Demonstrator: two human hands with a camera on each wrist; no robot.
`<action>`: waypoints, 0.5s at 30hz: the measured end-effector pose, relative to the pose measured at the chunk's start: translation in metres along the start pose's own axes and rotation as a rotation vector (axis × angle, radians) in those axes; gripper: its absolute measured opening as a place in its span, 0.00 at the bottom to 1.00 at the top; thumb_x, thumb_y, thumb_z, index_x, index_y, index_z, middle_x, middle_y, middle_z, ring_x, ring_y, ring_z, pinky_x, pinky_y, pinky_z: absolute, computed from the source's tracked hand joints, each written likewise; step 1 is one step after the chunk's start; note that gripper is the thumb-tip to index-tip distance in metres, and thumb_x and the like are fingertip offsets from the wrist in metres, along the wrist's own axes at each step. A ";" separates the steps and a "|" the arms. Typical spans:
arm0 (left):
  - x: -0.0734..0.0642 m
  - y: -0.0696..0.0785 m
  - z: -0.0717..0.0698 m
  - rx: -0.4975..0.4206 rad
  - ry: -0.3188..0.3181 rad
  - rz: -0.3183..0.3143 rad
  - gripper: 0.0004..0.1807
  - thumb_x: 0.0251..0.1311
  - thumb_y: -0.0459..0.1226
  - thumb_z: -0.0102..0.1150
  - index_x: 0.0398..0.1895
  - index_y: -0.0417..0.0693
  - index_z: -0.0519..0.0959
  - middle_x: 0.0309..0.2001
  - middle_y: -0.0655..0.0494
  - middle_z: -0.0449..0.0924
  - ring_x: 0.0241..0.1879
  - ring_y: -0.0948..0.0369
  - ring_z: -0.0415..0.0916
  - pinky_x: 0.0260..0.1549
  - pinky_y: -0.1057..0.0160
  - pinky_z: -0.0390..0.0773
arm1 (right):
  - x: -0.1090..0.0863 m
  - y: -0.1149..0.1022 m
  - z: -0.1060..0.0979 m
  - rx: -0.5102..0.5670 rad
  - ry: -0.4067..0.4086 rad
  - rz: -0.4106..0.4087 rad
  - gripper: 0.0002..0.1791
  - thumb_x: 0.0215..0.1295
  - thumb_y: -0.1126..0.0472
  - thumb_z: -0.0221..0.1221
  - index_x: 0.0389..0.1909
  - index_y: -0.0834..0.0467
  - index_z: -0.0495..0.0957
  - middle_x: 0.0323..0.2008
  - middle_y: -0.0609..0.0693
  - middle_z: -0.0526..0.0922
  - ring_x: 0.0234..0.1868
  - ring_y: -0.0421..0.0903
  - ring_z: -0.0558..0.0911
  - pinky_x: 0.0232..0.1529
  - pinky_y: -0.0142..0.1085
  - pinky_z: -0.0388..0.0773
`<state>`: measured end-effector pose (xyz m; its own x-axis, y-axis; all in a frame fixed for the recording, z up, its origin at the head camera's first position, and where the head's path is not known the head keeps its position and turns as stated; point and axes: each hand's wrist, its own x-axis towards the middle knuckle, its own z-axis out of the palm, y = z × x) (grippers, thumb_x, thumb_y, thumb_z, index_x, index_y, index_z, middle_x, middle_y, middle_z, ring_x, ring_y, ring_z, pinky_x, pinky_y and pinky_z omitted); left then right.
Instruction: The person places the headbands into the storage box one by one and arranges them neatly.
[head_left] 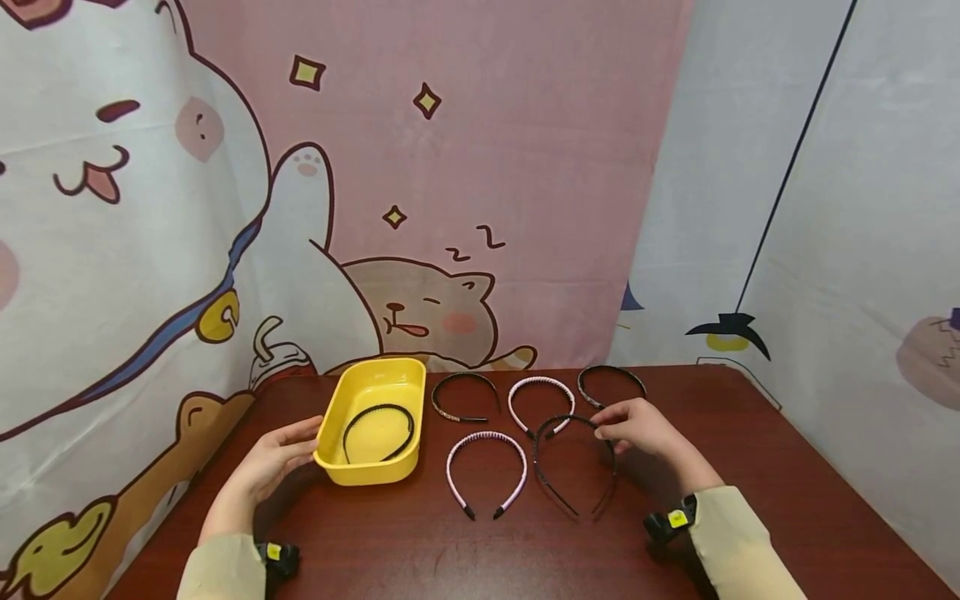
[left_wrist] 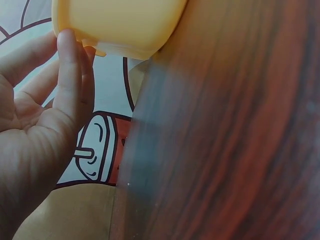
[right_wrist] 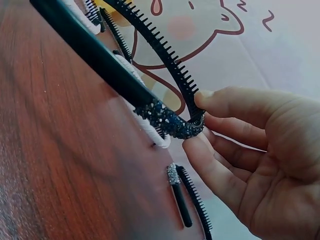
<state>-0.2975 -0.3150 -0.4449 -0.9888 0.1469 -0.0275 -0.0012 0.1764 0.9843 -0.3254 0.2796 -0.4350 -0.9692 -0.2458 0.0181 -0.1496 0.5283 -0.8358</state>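
My right hand [head_left: 637,429] pinches a black headband [right_wrist: 85,55] between thumb and fingertips along one side. Its inner edge has teeth, and dark glittering stones [right_wrist: 167,120] cover the part by my fingers. In the head view its two ends point down toward the table. On the left stands a yellow plastic basin [head_left: 330,462] with a thin black headband [head_left: 412,429] inside it. Fairly straight fingers of my left hand [head_left: 273,462] touch the basin's left side near the rim. In the left wrist view, those fingertips [left_wrist: 67,40] lie against the outer wall.
A pale pink headband [head_left: 487,435] lies nearest on the brown table [head_left: 465,558]. Behind it are a second pale pink headband [head_left: 542,380], a dark beaded one [head_left: 442,408] and another dark one [head_left: 611,367]. A cartoon-printed cloth [head_left: 525,167] hangs behind the table.
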 end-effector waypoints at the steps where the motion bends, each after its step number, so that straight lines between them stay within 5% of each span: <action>1: 0.000 0.000 0.000 0.000 0.001 0.002 0.34 0.65 0.33 0.58 0.71 0.33 0.58 0.67 0.33 0.63 0.51 0.61 0.77 0.48 0.65 0.78 | 0.000 0.000 0.000 -0.004 -0.002 -0.004 0.16 0.58 0.59 0.67 0.45 0.65 0.83 0.34 0.54 0.83 0.24 0.51 0.82 0.29 0.45 0.83; 15: -0.001 0.004 0.002 -0.005 -0.010 -0.004 0.34 0.67 0.34 0.57 0.72 0.33 0.57 0.68 0.32 0.60 0.52 0.61 0.77 0.50 0.63 0.77 | 0.007 -0.009 0.000 0.012 0.038 -0.009 0.15 0.59 0.63 0.66 0.45 0.66 0.83 0.34 0.53 0.84 0.27 0.50 0.82 0.31 0.47 0.82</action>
<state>-0.2961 -0.3129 -0.4409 -0.9873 0.1556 -0.0326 -0.0054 0.1721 0.9851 -0.3310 0.2726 -0.4274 -0.9746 -0.2191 0.0459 -0.1558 0.5166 -0.8419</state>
